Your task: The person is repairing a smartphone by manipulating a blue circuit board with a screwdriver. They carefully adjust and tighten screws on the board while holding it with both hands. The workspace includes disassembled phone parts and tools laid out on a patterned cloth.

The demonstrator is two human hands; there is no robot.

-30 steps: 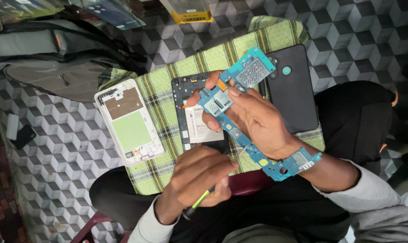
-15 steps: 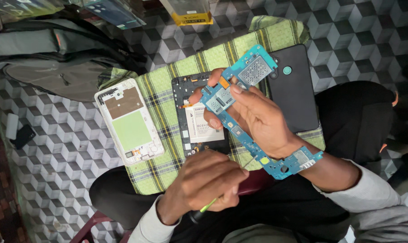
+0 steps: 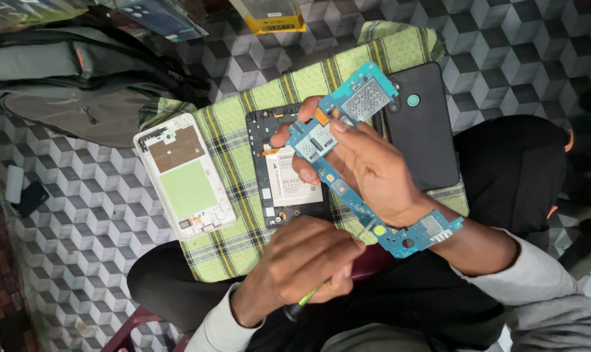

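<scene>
A person seated on a patterned floor holds a long blue circuit board (image 3: 367,163) in the right hand (image 3: 373,173), grip closed on it with fingers pinching its upper half above a green checked cloth (image 3: 243,241) spread over the lap. The left hand (image 3: 302,270) is closed around a green-handled tool (image 3: 306,298), its tip hidden behind the fingers near the board's lower end. Handling the board by its edges, as here, and bracing the tool hand against the lap would likely keep the small parts from being bent. On the cloth lie an opened black phone body (image 3: 279,173) with a white battery (image 3: 294,179) seated in its frame, a white phone frame (image 3: 183,176) with a green panel in its recess, and a black back cover (image 3: 422,133). A grey bag (image 3: 67,78) rests beyond; whether it holds anything cannot be told.
</scene>
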